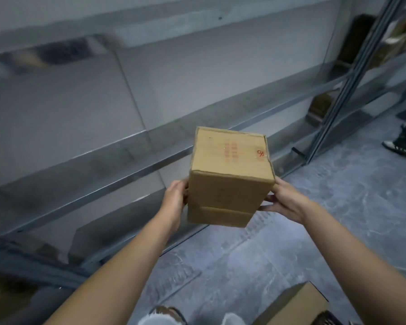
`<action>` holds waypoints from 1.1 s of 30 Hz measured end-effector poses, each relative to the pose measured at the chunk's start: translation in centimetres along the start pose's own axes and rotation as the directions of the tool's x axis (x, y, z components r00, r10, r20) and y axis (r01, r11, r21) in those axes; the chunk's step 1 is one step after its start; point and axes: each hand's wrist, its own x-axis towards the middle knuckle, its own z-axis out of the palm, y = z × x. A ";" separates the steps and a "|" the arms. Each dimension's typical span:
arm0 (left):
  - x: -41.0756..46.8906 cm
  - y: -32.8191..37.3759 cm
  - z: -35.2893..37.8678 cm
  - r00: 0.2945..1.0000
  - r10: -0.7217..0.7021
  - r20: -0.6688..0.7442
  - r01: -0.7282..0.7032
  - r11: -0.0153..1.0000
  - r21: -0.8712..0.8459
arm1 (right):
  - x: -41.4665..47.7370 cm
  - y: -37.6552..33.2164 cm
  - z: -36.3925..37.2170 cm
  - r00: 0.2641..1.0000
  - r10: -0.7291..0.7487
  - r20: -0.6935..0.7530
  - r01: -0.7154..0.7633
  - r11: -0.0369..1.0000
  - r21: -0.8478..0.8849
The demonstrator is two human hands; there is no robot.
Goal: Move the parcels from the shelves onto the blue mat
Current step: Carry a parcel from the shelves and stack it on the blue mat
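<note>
Two brown cardboard parcels are stacked in front of me: a taller top parcel with red print on its lid, and a flatter bottom parcel under it. My left hand grips the stack's left side and my right hand grips its right side, fingers curled round the edges. The stack hangs in the air in front of the grey metal shelves. No blue mat is in view.
A further cardboard box lies on the grey floor at the bottom right, by my feet. More parcels sit on shelves at the far right. Another person's shoe stands at the right edge, beside a shelf upright.
</note>
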 end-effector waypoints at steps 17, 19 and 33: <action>-8.2 9.2 -9.9 0.905 0.422 -0.061 -0.416 0.905 0.093 | -5.5 -8.3 11.8 0.968 -0.126 0.219 0.143 0.988 -0.066; -8.7 9.4 -10.8 0.894 0.444 -0.056 -0.437 0.894 0.101 | -6.3 -8.5 12.6 0.954 -0.129 0.270 0.133 0.991 0.001; -11.0 9.8 -10.6 0.941 0.277 -0.196 -0.314 0.928 -0.199 | -8.2 -7.7 16.6 0.932 -0.254 0.259 0.269 0.963 -0.026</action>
